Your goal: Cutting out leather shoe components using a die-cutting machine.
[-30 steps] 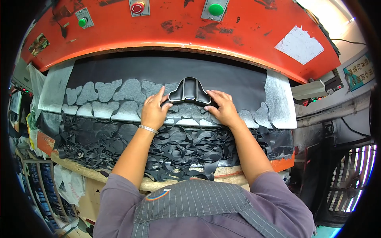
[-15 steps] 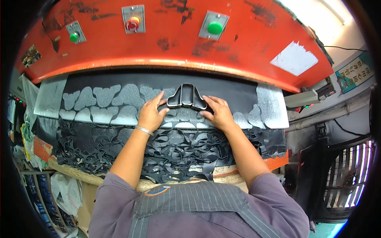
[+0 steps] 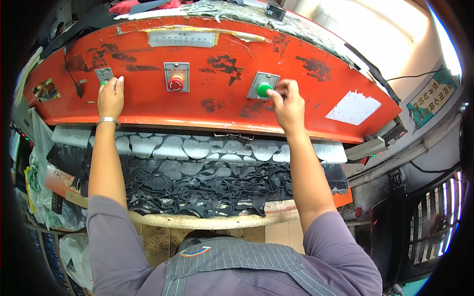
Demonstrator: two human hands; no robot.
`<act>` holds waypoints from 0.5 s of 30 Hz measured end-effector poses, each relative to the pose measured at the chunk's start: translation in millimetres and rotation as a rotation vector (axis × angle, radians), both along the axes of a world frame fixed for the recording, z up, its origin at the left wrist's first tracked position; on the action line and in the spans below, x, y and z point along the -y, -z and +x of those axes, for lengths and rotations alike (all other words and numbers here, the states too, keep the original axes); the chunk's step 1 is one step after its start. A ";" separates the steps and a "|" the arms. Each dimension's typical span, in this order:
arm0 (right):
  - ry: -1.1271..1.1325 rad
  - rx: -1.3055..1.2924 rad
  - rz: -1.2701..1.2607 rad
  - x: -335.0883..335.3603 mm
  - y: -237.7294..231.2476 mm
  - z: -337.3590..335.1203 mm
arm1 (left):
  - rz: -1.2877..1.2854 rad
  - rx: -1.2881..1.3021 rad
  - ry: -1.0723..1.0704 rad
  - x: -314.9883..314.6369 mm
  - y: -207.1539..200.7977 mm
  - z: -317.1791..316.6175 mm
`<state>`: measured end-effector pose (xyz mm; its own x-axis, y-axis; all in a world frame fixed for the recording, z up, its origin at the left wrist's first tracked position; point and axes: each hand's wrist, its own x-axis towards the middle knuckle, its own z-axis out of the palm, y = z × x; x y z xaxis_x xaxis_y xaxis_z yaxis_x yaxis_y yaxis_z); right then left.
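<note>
My left hand (image 3: pixel 111 100) is raised to the red machine front, its fingers curled over a small green button (image 3: pixel 102 84) that they mostly cover. Against the edge of a larger green button (image 3: pixel 264 90) is my right hand (image 3: pixel 289 104), thumb and fingers bent and closed, with nothing seen in them. Below the red beam (image 3: pixel 232 113), only the front rim of a metal cutting die (image 3: pixel 233 136) shows; the rest is hidden. It lies on black sheet material (image 3: pixel 170 140) with many rounded shapes cut out, over a pale board (image 3: pixel 323 152).
A red stop button (image 3: pixel 176 83) sits between the green ones. Tangled black offcuts (image 3: pixel 212 185) cover the near side of the bed, above a wooden edge (image 3: pixel 197 220). Plastic bags (image 3: pixel 76 259) hang at the left; a dark slatted fan-like unit (image 3: pixel 432 222) stands right.
Both hands have let go of the cutting die and moved up, apart, to the two green buttons. The die now sits under the beam, mostly out of sight. The view has tilted upward.
</note>
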<state>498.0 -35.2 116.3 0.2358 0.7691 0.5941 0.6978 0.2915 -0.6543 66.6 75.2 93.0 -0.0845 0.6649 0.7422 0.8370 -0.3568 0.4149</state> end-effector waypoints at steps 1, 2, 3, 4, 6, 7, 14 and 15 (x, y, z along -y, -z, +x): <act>0.000 -0.030 0.019 16.6 5.3 -3.9 | -0.190 0.168 0.073 18.6 -2.8 5.0; -0.015 -0.015 -0.038 39.4 13.9 -10.2 | -0.140 0.174 0.158 38.5 7.0 8.2; -0.053 -0.038 -0.087 59.3 34.1 -13.7 | -0.165 0.200 0.256 62.3 19.4 12.6; -0.082 0.162 -0.180 85.5 45.4 -28.1 | -0.261 0.167 0.277 89.4 38.4 18.5; -0.368 0.267 -0.527 133.7 67.0 -49.3 | -0.515 0.083 0.398 157.8 58.7 58.0; -0.515 0.376 -0.607 152.7 74.1 -58.6 | -0.595 0.140 0.562 186.7 70.0 76.2; -0.524 0.703 -0.510 229.7 133.9 -101.1 | -0.585 -0.193 0.655 303.7 120.0 138.3; -0.487 0.691 -0.498 229.4 135.9 -102.3 | -0.592 -0.198 0.660 305.6 122.4 140.3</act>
<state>395.7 -264.6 -19.6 -0.4514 0.8901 0.0633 0.8501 0.4505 -0.2728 206.9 -230.3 -29.4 0.5419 0.8100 0.2243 0.6133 -0.5636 0.5534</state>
